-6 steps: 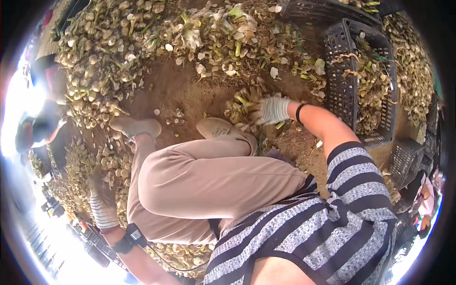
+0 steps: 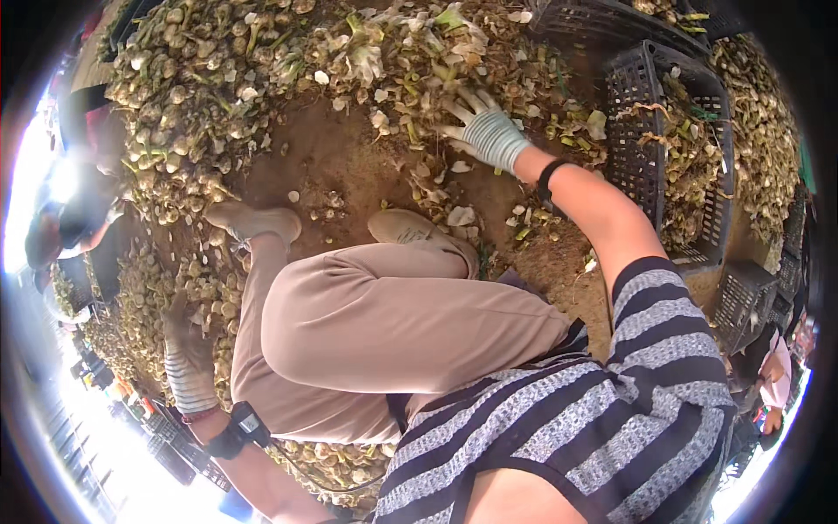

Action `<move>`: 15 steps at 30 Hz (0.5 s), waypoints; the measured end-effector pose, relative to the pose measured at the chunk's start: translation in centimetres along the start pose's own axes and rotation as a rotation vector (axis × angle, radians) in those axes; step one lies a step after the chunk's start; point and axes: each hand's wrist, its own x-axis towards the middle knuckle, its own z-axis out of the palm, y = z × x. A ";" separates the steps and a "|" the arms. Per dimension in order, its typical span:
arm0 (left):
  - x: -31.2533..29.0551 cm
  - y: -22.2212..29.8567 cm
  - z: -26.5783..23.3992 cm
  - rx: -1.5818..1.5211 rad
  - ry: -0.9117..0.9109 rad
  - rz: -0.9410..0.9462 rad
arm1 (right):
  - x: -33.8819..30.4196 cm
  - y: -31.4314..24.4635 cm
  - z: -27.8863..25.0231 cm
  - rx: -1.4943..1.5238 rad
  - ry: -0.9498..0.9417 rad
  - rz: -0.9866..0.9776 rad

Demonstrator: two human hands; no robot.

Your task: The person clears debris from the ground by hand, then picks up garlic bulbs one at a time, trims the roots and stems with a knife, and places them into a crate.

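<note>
My right hand (image 2: 487, 133), in a white and grey-green striped glove, reaches over the near edge of a heap of garlic stalks and skins (image 2: 410, 79). Its fingers are spread, with nothing held between them. On the left, my left hand (image 2: 187, 349), in a similar glove, is against a pile of garlic bulbs (image 2: 144, 293) beside my leg. Its fingers look dim and blend into the pile, so their grip is unclear. White garlic skins (image 2: 461, 217) lie on the brown ground between my right hand and my shoe.
A black plastic crate (image 2: 650, 131) containing garlic stands right of my right arm. Many garlic bulbs (image 2: 192, 96) are heaped at the far left. More garlic (image 2: 759, 131) lies beyond the crate. Another person (image 2: 74, 223) is at the left edge.
My right hand has moved away from my shoe to the scrap heap, and its fingers have opened. The clump of stalks and skins is no longer at its fingers. My left hand has hardly moved.
</note>
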 end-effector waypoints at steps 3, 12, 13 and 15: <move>0.3 1.0 1.7 -0.014 -0.015 0.049 | -1.2 -6.5 -2.0 0.075 -0.238 0.080; 1.0 2.5 5.1 -0.010 -0.251 0.096 | -4.6 -1.3 0.2 -0.018 -0.248 0.193; 1.0 2.5 5.4 -0.031 -0.218 0.145 | -5.6 -0.8 -0.4 -0.035 -0.240 0.208; 0.0 2.8 4.2 -0.032 -0.209 0.152 | -6.1 -2.5 -4.5 0.346 0.171 0.918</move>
